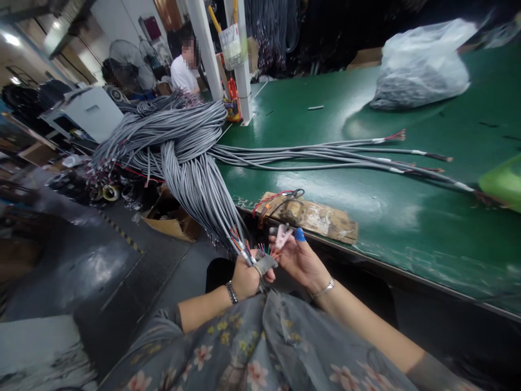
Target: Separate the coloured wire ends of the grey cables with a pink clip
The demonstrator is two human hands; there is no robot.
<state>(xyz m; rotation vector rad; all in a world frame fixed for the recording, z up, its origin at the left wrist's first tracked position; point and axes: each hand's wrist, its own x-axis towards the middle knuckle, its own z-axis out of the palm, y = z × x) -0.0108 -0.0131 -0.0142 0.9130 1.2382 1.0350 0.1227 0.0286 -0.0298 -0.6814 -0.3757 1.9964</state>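
As left hand (245,279) clasped cable (247,256) by front tabletop (407,233) edge, right hand (302,263), pinching pink tool (283,237), likely needed wires (262,249) fanned.

Grey cables (199,176) lie at left, their fine wires (264,250) near the middle orange, red, green and blue. The clip (283,235) is pale pink; the right hand (303,267) wears a bright blue finger cover (300,234). The tabletop (431,222) is glossy green, the board (325,221) brown with dark and pale patches. Near, a grey garment (244,339) has pink and yellow flowers; at left, floor tape (122,234) is striped black and yellow.
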